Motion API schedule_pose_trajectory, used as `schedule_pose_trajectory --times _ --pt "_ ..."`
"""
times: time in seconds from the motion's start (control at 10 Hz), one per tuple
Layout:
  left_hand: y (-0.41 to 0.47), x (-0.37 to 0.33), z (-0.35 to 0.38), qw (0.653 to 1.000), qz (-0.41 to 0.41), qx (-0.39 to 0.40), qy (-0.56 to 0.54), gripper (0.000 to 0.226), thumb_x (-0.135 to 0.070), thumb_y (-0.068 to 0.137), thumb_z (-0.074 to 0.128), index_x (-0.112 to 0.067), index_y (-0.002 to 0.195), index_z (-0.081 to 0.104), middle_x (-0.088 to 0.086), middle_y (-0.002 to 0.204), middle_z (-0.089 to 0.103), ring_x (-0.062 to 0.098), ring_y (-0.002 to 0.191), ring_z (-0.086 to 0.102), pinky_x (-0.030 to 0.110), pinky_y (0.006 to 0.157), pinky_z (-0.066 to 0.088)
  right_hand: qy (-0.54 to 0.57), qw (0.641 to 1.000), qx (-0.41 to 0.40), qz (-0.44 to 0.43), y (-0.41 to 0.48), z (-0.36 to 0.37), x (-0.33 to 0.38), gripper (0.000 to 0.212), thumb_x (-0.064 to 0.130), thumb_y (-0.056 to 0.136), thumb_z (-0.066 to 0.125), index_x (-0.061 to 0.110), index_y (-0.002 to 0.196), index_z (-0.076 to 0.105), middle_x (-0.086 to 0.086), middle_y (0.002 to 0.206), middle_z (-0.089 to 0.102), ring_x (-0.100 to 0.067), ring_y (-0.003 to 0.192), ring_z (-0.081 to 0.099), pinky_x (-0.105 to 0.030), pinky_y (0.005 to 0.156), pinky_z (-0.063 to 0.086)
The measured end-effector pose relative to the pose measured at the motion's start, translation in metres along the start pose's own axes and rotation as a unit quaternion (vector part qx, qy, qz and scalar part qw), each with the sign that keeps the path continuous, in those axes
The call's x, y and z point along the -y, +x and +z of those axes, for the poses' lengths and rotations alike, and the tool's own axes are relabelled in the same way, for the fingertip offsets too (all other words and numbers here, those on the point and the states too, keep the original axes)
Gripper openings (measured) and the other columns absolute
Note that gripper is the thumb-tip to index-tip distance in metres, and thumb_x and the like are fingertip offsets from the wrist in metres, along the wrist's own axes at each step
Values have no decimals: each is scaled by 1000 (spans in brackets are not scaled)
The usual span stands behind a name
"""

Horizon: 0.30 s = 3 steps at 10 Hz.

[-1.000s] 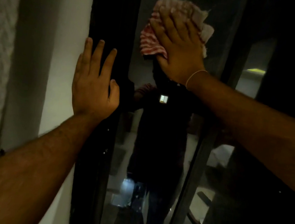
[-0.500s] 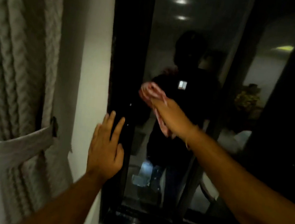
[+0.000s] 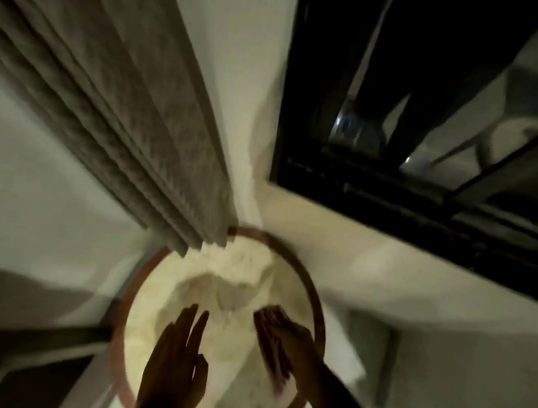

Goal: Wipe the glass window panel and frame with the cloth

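Nearest, the left hand (image 3: 175, 365) hangs flat with fingers spread, holding nothing. The right hand (image 3: 297, 346) grips the red-striped cloth (image 3: 272, 346). Both are above a round, brown-rimmed basket (image 3: 309, 290) that holds pale crumpled fabric (image 3: 235, 274), blurred. A curtain (image 3: 121, 101) covers its far rim. Beyond, the dark window frame (image 3: 396, 206) and glass panel (image 3: 379, 65) are cut off at the right.

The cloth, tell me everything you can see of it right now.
The cloth is red-and-white striped, soft fabric, blurred by motion. It is bunched under the right hand, whose fingers press along it; one end sticks out past the fingertips, the other trails below the palm. It is low in the view, over a round, rimmed basket with pale fabric inside, away from the window. Whether it touches the basket cannot be told.
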<state>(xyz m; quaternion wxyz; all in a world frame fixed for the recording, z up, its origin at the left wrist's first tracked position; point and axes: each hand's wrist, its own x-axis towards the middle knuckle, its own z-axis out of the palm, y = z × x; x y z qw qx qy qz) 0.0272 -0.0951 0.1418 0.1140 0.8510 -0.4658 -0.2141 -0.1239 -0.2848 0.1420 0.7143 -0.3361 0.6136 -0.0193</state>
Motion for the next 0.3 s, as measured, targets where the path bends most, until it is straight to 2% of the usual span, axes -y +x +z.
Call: schedule_pose_trajectory --times 0.1,0.2,0.3 --pt "-26 40 51 997 27 61 37 72 -28 97 41 -12 168 48 10 178 38 35 164 43 37 137 18 43 995 64 69 55 29 -52 42 24 104 67 4 141 65 -24 132 72 -45 125 67 -61 117 48" --pt "-34 58 83 997 33 62 34 74 -25 97 42 -11 170 44 10 181 35 31 168 33 42 138 19 76 992 49 86 96 40 -74 41 15 106 63 0 144 62 -27 136 68 -43 120 68 -57 109 53" --pt "-31 55 108 996 38 51 67 74 -31 100 43 -10 172 40 12 183 29 32 171 25 50 140 23 -73 991 -94 66 114 29 -91 38 20 103 70 4 136 69 -20 136 71 -34 120 69 -45 107 56"
